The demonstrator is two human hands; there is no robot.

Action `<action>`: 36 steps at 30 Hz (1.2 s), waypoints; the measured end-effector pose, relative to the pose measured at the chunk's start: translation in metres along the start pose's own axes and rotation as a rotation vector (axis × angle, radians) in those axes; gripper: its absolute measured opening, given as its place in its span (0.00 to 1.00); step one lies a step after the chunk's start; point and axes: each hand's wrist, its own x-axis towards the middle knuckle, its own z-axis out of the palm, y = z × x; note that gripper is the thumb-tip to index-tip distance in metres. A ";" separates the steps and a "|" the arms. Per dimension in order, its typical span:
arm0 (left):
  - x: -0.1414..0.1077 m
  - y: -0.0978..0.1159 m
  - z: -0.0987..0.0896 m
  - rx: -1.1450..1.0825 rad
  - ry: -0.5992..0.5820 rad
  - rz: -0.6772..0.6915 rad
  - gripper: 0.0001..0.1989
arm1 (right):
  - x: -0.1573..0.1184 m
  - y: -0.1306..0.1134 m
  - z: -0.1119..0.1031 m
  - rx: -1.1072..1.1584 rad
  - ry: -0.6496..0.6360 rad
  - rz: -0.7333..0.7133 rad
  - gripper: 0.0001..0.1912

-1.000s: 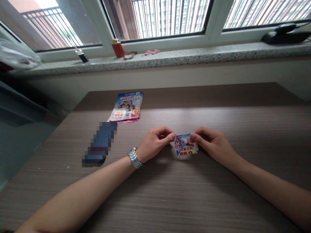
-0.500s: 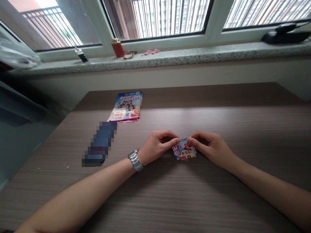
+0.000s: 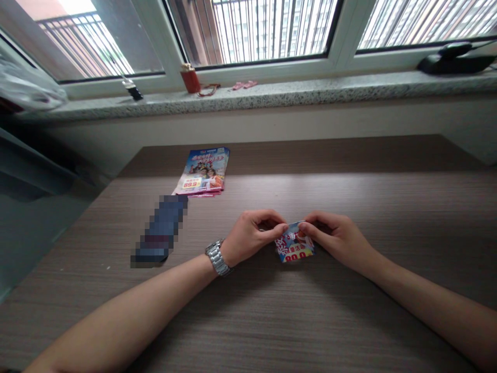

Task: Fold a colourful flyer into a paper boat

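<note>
A small folded flyer (image 3: pixel 295 245), blue, red and yellow with large printed characters, is held just above the table in front of me. My left hand (image 3: pixel 261 231) pinches its upper left edge between thumb and fingers. At the upper right edge my right hand (image 3: pixel 330 233) grips it the same way. A silver watch (image 3: pixel 218 257) circles my left wrist. The fingertips behind the paper are partly hidden. To the left and farther back lies a stack of flyers (image 3: pixel 204 171) with similar colours and print.
A dark blurred-out object, perhaps a phone (image 3: pixel 161 228), lies left of my left hand on the wooden table (image 3: pixel 368 197). Behind it, the stone windowsill (image 3: pixel 295 93) carries a red container (image 3: pixel 190 79), pink items (image 3: pixel 244 85) and a black device (image 3: pixel 456 59).
The folded flyer's lower edge has tilted slightly down toward me, so a bit more of its printed face shows. Both hands keep their hold, nearly in place.
</note>
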 end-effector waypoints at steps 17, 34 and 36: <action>0.000 -0.005 0.001 -0.064 -0.032 -0.025 0.13 | 0.000 -0.005 0.002 0.045 0.036 0.034 0.14; 0.000 -0.002 0.001 -0.085 0.003 -0.015 0.11 | 0.003 0.000 0.001 0.213 -0.214 0.160 0.14; 0.000 -0.002 0.001 -0.093 0.002 -0.013 0.10 | 0.003 0.001 0.001 0.209 -0.216 0.156 0.14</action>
